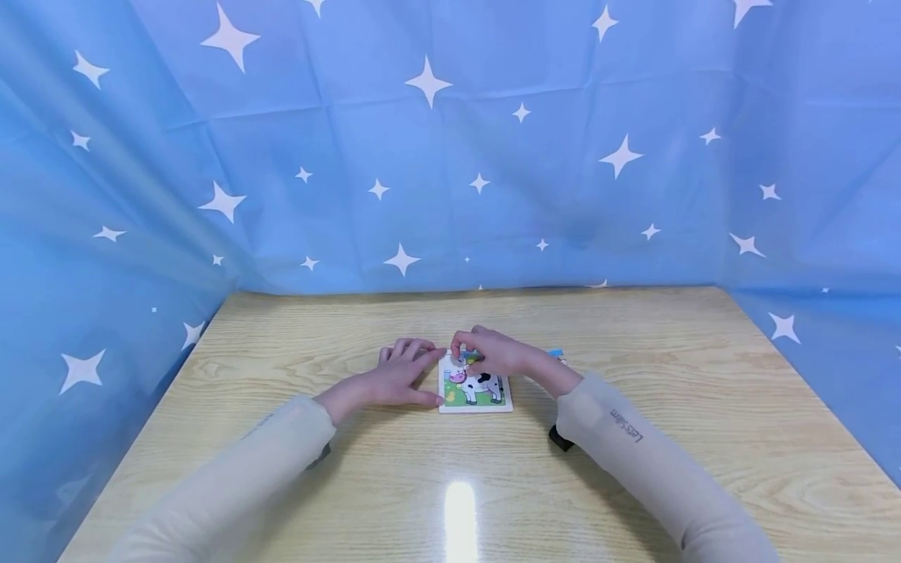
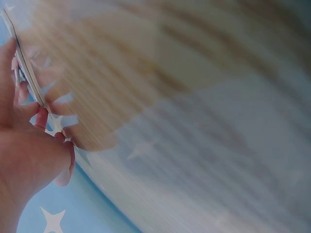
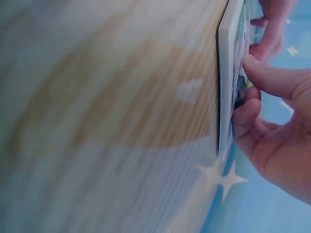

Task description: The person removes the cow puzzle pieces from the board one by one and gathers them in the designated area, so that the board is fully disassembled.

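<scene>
A small jigsaw puzzle board (image 1: pixel 486 408) with a white rim and a cow picture lies flat on the wooden table. My left hand (image 1: pixel 396 381) is at its left side, thumb at the near corner and index finger at the far corner, both fairly straight. Over the board's upper part, my right hand (image 1: pixel 493 353) bends thumb and index finger toward each other. Between them, in the right wrist view, a dark-edged puzzle piece (image 3: pixel 239 91) stands tilted at the picture surface. The right hand hides part of the picture.
Behind my right wrist a blue-edged colourful item (image 1: pixel 556 353) lies on the table (image 1: pixel 338 500), mostly hidden by the arm. A blue curtain (image 1: pixel 352 156) with white stars hangs behind the table and along its sides.
</scene>
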Action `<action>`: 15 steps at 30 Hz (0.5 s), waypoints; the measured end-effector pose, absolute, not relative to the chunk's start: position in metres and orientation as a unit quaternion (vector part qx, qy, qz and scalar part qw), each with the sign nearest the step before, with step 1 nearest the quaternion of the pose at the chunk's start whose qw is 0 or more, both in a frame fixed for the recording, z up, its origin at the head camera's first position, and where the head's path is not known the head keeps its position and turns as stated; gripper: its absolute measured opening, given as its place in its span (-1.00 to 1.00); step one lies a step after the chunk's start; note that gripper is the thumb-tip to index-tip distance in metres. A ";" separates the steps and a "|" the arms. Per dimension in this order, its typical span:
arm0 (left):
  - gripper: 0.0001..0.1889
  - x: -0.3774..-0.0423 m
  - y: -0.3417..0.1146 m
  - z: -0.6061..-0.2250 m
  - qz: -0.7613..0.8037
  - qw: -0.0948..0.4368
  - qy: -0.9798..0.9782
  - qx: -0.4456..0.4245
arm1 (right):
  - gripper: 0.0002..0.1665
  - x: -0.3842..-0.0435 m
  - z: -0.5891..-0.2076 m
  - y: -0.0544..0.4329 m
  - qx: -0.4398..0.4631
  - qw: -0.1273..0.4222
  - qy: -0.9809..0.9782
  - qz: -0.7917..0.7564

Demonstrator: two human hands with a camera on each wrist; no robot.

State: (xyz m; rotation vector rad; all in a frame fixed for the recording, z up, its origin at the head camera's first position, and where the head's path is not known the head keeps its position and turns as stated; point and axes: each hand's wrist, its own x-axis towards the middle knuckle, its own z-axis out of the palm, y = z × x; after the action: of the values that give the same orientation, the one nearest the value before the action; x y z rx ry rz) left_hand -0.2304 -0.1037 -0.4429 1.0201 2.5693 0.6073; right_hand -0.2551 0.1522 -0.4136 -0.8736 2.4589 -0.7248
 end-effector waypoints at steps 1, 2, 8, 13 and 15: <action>-0.05 -0.230 -0.103 -0.442 0.213 0.153 0.897 0.356 | -0.75 -0.255 -0.413 0.153 -0.319 0.212 0.885 -0.264; -0.05 -0.229 -0.103 -0.441 0.213 0.153 0.897 0.356 | -0.76 -0.254 -0.413 0.153 -0.320 0.209 0.885 -0.267; -0.04 -0.230 -0.104 -0.442 0.213 0.145 0.896 0.360 | -0.77 -0.253 -0.413 0.159 -0.333 0.195 0.876 -0.290; -0.03 -0.233 -0.105 -0.448 0.209 0.152 0.899 0.355 | -0.84 -0.254 -0.414 0.164 -0.342 0.178 0.863 -0.326; -0.03 -0.234 -0.104 -0.449 0.211 0.155 0.898 0.352 | -0.81 -0.255 -0.413 0.166 -0.342 0.174 0.858 -0.340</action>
State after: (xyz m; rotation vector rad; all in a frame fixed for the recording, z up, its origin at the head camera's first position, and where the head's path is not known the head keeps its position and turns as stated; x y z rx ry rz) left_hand -0.2339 -0.1043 -0.4486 1.0088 2.5734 0.6043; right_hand -0.2549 0.1658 -0.4130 -0.9701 2.4343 -0.9650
